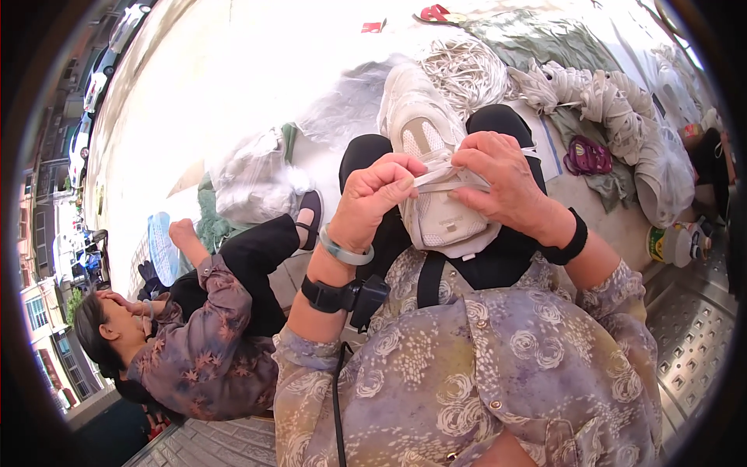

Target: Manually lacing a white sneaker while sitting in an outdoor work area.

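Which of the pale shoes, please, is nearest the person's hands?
The pale shoe between the knees, with the left hand and right hand at its laces; the others lie farther off, at upper right.

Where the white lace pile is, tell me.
In the head view, the lace pile lies near the top, right of centre, beyond the right knee, beside the green sheet.

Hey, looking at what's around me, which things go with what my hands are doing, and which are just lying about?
With the work:
- white shoe on your lap
- white lace, pinched by left hand and right hand
- probably the heap of white laces

Apparently just lying about:
- dark red-purple item
- plastic container
- red footwear
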